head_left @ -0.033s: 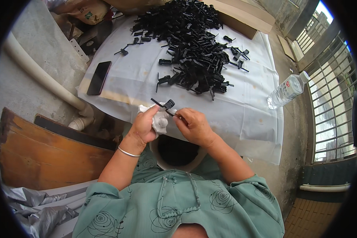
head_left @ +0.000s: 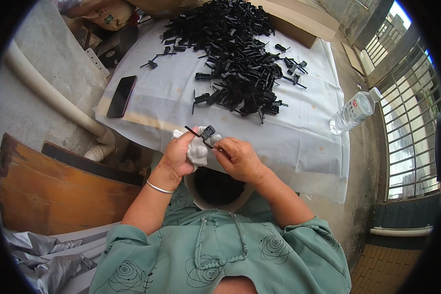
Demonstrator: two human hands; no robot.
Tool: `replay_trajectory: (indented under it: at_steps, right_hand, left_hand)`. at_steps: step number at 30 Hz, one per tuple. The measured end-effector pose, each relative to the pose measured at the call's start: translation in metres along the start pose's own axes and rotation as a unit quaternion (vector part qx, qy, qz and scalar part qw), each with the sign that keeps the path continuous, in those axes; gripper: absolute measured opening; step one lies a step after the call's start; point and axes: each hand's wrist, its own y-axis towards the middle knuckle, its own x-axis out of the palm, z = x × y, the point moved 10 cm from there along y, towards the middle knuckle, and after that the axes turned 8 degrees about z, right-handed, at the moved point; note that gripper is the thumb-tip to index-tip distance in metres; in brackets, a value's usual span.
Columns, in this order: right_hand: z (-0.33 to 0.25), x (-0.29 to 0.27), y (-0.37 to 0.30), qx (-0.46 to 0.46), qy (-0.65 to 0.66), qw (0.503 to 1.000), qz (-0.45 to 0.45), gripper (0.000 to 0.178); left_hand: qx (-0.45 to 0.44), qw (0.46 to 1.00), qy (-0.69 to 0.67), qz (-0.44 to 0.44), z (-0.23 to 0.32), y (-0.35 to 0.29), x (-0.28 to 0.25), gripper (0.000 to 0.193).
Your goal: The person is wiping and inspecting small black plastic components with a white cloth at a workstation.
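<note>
Over the table's near edge, my left hand is closed on a small black plastic part with a blocky body and thin arms. A crumpled white cloth or glove covers some of the left fingers, so their exact grip is hidden. From the other side, my right hand pinches the end of a thin arm of the same part between thumb and fingers. Beyond both hands, a large heap of similar black parts spreads over the white-covered table. Several lie loose at its edges.
A phone lies at the table's left. On the right stands a water bottle, and a cardboard box sits at the far edge. Below my hands is a round container with a dark inside. A wooden board leans at the left.
The black part has shifted and tilted slightly in my hands, and my right fingers have moved a little lower along its thin arm. The heap and the other things stay put.
</note>
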Motion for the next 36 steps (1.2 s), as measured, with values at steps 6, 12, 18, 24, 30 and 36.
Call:
replay_trajectory:
  at_steps: [6, 12, 18, 24, 30, 36]
  right_hand:
    - [-0.012, -0.018, -0.001, 0.042, -0.009, 0.999, -0.023, 0.017]
    - [0.002, -0.027, 0.007, 0.116, 0.047, 0.99, 0.071, 0.02]
    - [-0.002, -0.019, 0.005, 0.114, 0.12, 0.986, 0.004, 0.022]
    - [0.017, 0.008, -0.012, 0.199, 0.148, 0.966, -0.068, 0.026]
    - [0.024, 0.018, -0.021, 0.24, 0.135, 0.96, -0.043, 0.028]
    - [0.023, 0.006, -0.013, 0.219, 0.205, 0.954, -0.023, 0.025]
  left_hand:
    - [0.212, 0.959, 0.177, -0.061, 0.021, -0.022, 0.042, 0.019]
    - [0.292, 0.898, 0.32, -0.072, 0.021, -0.051, 0.054, 0.027]
    - [0.322, 0.873, 0.364, -0.044, 0.022, -0.058, 0.057, 0.03]
    - [0.491, 0.721, 0.488, -0.012, 0.03, -0.081, 0.075, 0.028]
    - [0.534, 0.628, 0.566, 0.018, 0.026, -0.086, 0.074, 0.028]
    - [0.445, 0.79, 0.42, -0.025, 0.029, -0.069, 0.062, 0.03]
